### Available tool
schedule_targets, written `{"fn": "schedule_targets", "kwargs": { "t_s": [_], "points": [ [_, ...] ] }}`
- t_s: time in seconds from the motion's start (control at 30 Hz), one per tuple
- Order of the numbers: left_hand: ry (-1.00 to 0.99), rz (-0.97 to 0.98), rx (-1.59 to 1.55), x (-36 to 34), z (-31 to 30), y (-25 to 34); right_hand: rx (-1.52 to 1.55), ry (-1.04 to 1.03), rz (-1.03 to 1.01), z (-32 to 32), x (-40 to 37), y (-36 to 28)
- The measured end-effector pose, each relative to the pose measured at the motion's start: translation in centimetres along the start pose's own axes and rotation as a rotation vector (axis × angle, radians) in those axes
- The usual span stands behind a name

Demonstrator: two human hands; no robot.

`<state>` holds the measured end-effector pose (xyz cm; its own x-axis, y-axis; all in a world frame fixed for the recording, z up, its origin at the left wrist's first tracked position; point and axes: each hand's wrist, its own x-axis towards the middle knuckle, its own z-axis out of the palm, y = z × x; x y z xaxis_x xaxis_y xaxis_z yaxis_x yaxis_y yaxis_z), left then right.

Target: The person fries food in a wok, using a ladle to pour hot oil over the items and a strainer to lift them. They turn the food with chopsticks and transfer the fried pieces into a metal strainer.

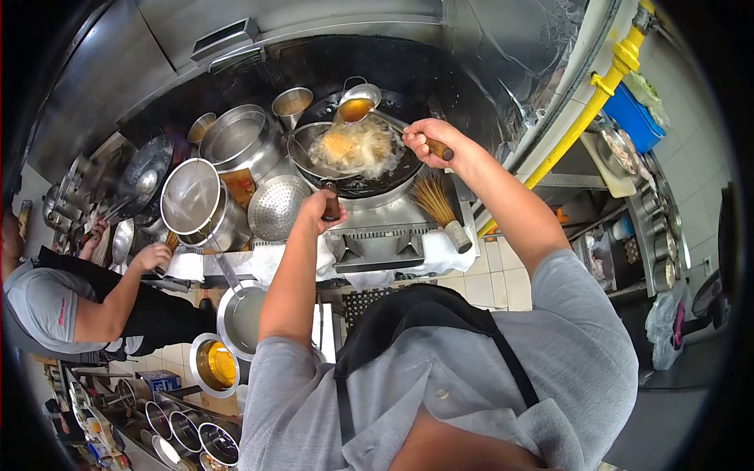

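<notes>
Gripping a wood-handled ladle [388, 119] of amber liquid [356, 111] above the wok [365, 189], right hand [426, 143]'s wrapped snug; left hand [318, 210]'s curled round the handle of a strainer [303, 151] sitting over the wok, beside bubbling foam [369, 149].

A perforated strainer [276, 210] is resting left of the left hand [319, 212] — while right of the right hand [429, 143], a yellow pipe [580, 129] is running diagonally.
</notes>
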<state>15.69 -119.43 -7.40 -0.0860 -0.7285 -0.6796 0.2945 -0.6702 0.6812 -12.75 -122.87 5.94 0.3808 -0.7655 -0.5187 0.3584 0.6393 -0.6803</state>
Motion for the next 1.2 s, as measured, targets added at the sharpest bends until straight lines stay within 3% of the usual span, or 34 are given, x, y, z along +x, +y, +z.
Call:
{"fn": "schedule_targets", "kwargs": {
  "t_s": [0.13, 0.2, 0.27, 0.3, 0.37, 0.4, 0.43, 0.47, 0.57, 0.63, 0.67, 0.73, 0.8, 0.87, 0.93, 1.0, 1.03, 1.1, 1.2],
  "points": [
    [0.078, 0.197, 0.236, -2.5, -0.5, -1.1, -0.047, 0.063, -0.029, 0.8, -1.1, 0.4],
    [0.671, 1.11, 0.82, -5.1, -0.2, -3.0, -0.102, 0.072, -0.052, 1.0, -1.3, 0.3],
    [0.327, 1.157, 0.4, -6.9, 0.3, -5.4, -0.076, 0.08, -0.059, 0.9, -1.2, 0.4],
    [0.18, 0.869, 0.435, -8.7, 0.5, -6.8, -0.122, 0.112, -0.09, 1.1, -1.5, 0.5],
    [-0.246, 0.619, 0.519, -8.5, -0.3, -11.9, -0.202, 0.199, -0.143, 1.5, -2.0, 0.6],
    [-0.399, 0.316, 0.499, -7.2, -0.8, -15.0, -0.214, 0.205, -0.146, 1.7, -2.1, 0.5],
    [-0.432, 0.093, 0.526, -6.2, -0.9, -17.9, -0.309, 0.22, -0.178, 1.8, -2.2, 0.3],
    [-0.428, 0.02, 0.605, -3.6, -1.7, -22.7, -0.404, 0.234, -0.208, 1.6, -2.2, 0.2],
    [-0.418, 0.008, 0.661, 3.3, -2.9, -35.0, -0.593, 0.264, -0.238, 1.4, -2.3, 0.0],
    [-0.623, 0.513, 0.645, 8.6, -2.6, -40.2, -0.72, 0.298, -0.271, 1.0, -2.6, -0.2],
    [-0.632, 0.526, 0.636, 9.7, -0.6, -40.4, -0.734, 0.306, -0.28, 0.7, -2.9, -0.4],
    [-0.01, -0.416, -0.303, 11.3, 3.7, -41.2, -0.708, 0.278, -0.243, 0.0, -3.9, -0.6],
    [0.064, -0.426, -0.292, 15.0, 6.0, -42.2, -0.72, 0.283, -0.229, -1.1, -4.7, -0.8],
    [-0.182, -0.413, -0.753, 18.6, 7.4, -44.3, -0.693, 0.295, -0.204, -2.7, -5.5, -0.9],
    [-0.253, -0.339, -0.782, 12.6, 7.2, -41.6, -0.7, 0.276, -0.185, -4.7, -6.2, -0.7],
    [-0.493, -0.326, -0.992, 9.0, 5.2, -40.1, -0.788, 0.312, -0.191, -6.7, -7.0, -0.3],
    [-0.477, -0.306, -0.98, 6.7, 4.3, -38.0, -0.845, 0.302, -0.206, -8.2, -7.3, 0.1],
    [-0.585, -0.287, -0.565, 0.9, 2.5, -32.6, -0.952, 0.32, -0.188, -8.9, -8.9, 0.9],
    [-0.7, -0.004, -0.486, -5.5, 0.5, -20.4, -0.922, 0.307, -0.158, -11.6, -9.3, 3.0]
  ]
}}
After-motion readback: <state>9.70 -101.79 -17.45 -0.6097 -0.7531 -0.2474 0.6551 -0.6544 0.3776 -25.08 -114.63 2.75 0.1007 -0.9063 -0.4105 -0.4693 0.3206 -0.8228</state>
